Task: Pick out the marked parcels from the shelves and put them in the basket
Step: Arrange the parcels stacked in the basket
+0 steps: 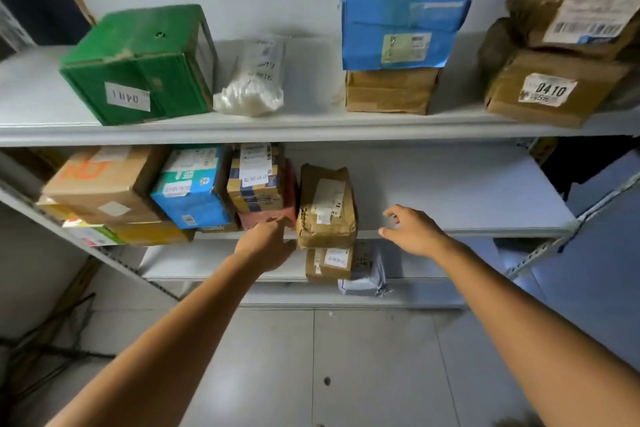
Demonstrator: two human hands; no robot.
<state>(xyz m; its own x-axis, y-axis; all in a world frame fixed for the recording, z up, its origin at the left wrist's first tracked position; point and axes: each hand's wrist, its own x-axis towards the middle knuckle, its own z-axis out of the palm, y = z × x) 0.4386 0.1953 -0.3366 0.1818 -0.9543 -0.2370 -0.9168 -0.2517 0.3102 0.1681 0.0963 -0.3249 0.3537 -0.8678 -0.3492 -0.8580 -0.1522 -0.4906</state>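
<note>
Watching brown taped parcel [327, 208] standing at front edge of middle shelf [467, 229]. Left hand [266, 241] hovering at its left side, grip impossible to tell. Right hand [412, 229] hovering off its right side, fingers loose, empty, probably flanking for two-sided lift. Basket not showing.

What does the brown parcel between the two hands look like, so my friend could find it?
Find the middle shelf, bare on its right half. At the right end of its row of boxes stands the brown parcel, between the left hand and the right hand. Unlike its square-cornered neighbours, it is a lumpy, crinkled packet wrapped in brown tape, with a white label.
</note>
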